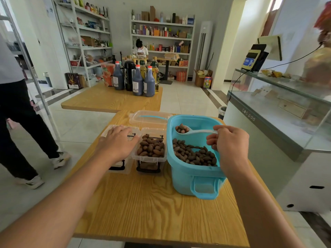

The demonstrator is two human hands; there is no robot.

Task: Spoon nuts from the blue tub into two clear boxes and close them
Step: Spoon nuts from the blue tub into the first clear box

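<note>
The right hand (231,145) pinches the handle of a white spoon (193,131) between thumb and curled fingers (212,142). The spoon's bowl carries a few nuts and hangs over the far side of the blue tub (197,176), above the brown nuts (193,156) that lie in its near half. The left hand (118,142) lies flat, fingers straight and slightly spread, on top of the left box (121,167); that box seems to have its lid on, and what is in it is hidden by the hand. Just beside it, touching the tub's left wall, stands the right box (152,158), open and heaped with nuts almost to the rim. A clear lid (148,119) lies on the table (152,212) behind the two boxes.

The step in hand looks like the last of the filling: a loaded spoon on its way to the right box. The next move calls for carrying the spoon level leftward over the tub's rim and tipping it onto the heap without nuts rolling off. After that the spoon must be put down, the lid fetched and pressed on, and the black latches snapped.
</note>
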